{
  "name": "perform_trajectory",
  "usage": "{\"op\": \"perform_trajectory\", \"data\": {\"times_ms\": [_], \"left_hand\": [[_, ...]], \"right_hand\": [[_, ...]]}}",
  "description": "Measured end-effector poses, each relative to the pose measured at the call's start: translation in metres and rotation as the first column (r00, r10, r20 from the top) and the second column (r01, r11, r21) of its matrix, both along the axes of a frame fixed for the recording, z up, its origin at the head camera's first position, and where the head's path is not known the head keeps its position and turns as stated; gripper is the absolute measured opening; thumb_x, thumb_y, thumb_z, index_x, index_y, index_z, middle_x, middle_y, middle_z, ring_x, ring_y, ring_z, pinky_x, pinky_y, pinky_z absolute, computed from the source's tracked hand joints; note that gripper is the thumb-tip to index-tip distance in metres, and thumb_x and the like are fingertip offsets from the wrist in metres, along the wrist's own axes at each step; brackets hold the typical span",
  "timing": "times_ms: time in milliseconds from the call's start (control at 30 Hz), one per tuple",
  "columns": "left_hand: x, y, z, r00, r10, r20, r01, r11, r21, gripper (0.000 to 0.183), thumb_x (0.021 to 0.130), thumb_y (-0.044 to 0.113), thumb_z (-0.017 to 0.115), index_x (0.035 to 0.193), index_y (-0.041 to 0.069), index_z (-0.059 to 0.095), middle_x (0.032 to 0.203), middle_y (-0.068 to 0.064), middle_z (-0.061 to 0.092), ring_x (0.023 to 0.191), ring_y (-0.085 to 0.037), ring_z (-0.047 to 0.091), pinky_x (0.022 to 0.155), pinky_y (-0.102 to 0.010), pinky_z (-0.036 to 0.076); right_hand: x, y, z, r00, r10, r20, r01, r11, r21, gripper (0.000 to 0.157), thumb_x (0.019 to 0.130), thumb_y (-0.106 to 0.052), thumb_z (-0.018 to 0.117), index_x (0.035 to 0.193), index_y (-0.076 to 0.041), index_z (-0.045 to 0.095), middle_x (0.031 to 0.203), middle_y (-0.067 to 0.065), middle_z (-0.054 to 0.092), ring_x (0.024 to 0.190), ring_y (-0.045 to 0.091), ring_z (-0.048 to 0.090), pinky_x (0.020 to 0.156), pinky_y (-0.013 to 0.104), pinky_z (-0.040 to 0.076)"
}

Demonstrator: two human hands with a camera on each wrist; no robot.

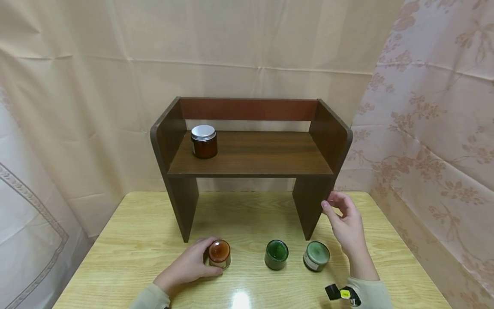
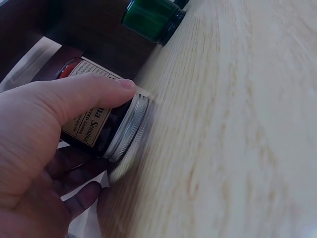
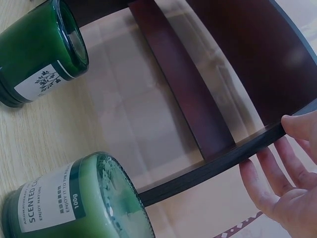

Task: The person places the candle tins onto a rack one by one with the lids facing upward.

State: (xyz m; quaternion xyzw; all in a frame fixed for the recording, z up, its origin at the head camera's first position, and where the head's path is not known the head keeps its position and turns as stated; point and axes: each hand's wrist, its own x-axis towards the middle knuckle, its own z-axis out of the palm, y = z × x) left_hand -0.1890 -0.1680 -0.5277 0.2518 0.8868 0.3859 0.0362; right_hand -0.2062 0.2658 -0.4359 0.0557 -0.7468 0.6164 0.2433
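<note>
My left hand (image 1: 196, 262) holds an amber candle jar (image 1: 219, 252) at the front of the table, thumb along one side and fingers round the other. In the left wrist view the printed label of this candle jar (image 2: 89, 121) shows; it stands upside down, its silver lid (image 2: 130, 128) against the tabletop. My right hand (image 1: 347, 223) pinches the front edge of the right side panel (image 1: 313, 206) of a dark brown wooden shelf. In the right wrist view the thumb (image 3: 297, 126) lies on the panel's inner side, the fingers on its outer side.
Another amber jar (image 1: 204, 146) with a silver lid stands on the left of the shelf board (image 1: 262, 154). In front of the shelf are a dark green glass jar (image 1: 276, 255) and a paler green scented-candle jar (image 1: 316, 256) with a white label. Curtains hang behind the table (image 1: 115, 240).
</note>
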Motion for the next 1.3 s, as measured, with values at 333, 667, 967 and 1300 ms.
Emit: {"op": "perform_trajectory", "data": {"times_ms": [333,667,967,1300], "left_hand": [[-0.0005,-0.0023,0.0029,0.999,-0.038,0.038,0.035,0.997,0.07,0.067,0.08,0.029,0.1,0.137,0.016,0.066,0.122,0.008,0.072,0.113,-0.015,0.069,0.101,-0.039,0.058],[-0.0014,-0.0058,0.0034,0.999,-0.043,0.011,0.042,0.992,0.121,0.067,0.077,0.021,0.1,0.135,0.015,0.066,0.122,0.004,0.069,0.109,-0.012,0.068,0.098,-0.034,0.058],[-0.0012,-0.0058,0.0043,0.997,-0.066,-0.026,0.069,0.985,0.158,0.065,0.077,0.015,0.099,0.133,0.012,0.067,0.122,0.001,0.065,0.105,-0.011,0.068,0.093,-0.031,0.06],[-0.0011,-0.0081,0.0079,0.998,-0.058,0.013,0.055,0.98,0.189,0.063,0.079,0.019,0.099,0.133,0.013,0.067,0.119,0.003,0.071,0.105,-0.011,0.071,0.093,-0.03,0.061]], "right_hand": [[0.0,0.0003,0.0,1.0,0.008,-0.003,-0.008,1.0,-0.009,0.032,0.105,0.005,0.069,0.134,0.01,0.059,0.114,-0.008,0.067,0.107,0.006,0.065,0.085,0.016,0.061],[0.0013,-0.0008,0.0016,1.0,0.003,0.009,-0.003,1.0,-0.005,0.03,0.105,0.004,0.069,0.133,0.009,0.059,0.114,-0.007,0.067,0.107,0.007,0.065,0.085,0.017,0.061],[0.0012,0.0004,0.0012,1.0,-0.002,0.013,0.002,1.0,0.017,0.03,0.106,0.002,0.068,0.134,0.008,0.059,0.114,-0.007,0.066,0.108,0.006,0.065,0.085,0.016,0.061],[0.0004,0.0,0.0004,1.0,-0.005,0.005,0.005,1.0,0.006,0.031,0.104,0.004,0.071,0.133,0.009,0.059,0.113,-0.007,0.067,0.107,0.005,0.066,0.084,0.017,0.061]]}}
